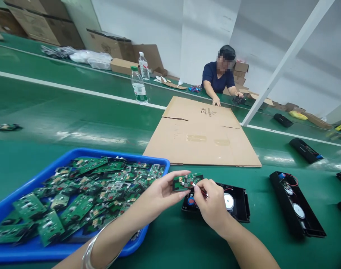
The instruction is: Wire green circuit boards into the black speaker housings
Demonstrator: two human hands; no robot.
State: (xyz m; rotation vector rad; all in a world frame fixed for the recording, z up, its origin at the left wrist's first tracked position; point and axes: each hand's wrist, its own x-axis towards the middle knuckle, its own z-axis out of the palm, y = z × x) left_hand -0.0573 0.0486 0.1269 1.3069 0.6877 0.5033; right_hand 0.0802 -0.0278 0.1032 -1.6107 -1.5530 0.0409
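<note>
My left hand (165, 188) holds a small green circuit board (188, 181) by its edges, thumb below and fingers above. My right hand (213, 203) is pinched on a small white connector (194, 185) at the board's lower right edge; whether it is plugged in I cannot tell. Under both hands lies an open black speaker housing (239, 213) with a round silver-white speaker (228, 201) and a blue and red part (191, 201) inside. My right hand covers the housing's middle. To the left, a blue tray (83, 254) is heaped with circuit boards (77, 209).
A second open speaker housing (297, 205) lies at right, with more black housings (306, 150) on the conveyor beyond. Flattened cardboard (204, 149) lies ahead. A water bottle (139, 87) stands behind it. Across the line, a co-worker (219, 76) handles a dark part near a slanting white post (288, 61).
</note>
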